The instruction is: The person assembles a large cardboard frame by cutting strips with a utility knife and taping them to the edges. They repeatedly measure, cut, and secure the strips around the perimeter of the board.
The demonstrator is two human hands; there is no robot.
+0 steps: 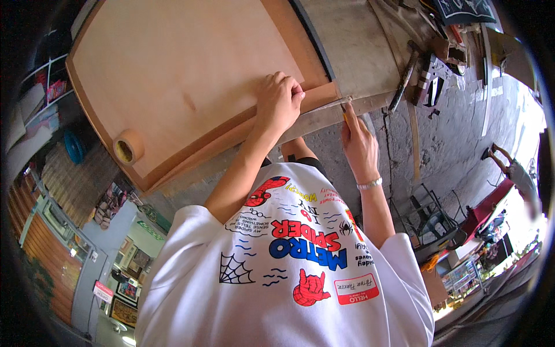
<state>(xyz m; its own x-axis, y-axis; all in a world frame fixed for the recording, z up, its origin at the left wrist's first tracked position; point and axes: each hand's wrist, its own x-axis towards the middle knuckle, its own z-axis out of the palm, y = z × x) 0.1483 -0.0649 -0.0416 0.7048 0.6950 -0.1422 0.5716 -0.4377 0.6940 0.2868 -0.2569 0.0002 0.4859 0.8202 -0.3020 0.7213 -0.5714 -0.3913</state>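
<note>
One head-worn fisheye view, facing down from above a white printed short-sleeved shirt (289, 254), near a flat tan brown-edged panel (185, 69).

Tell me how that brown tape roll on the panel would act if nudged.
The brown tape roll seems to lie flat, so a nudge would probably slide it rather than roll it. Its hollow middle suggests it is fairly light. It sits near the edge of the panel, so a push outward might drop it.
</note>
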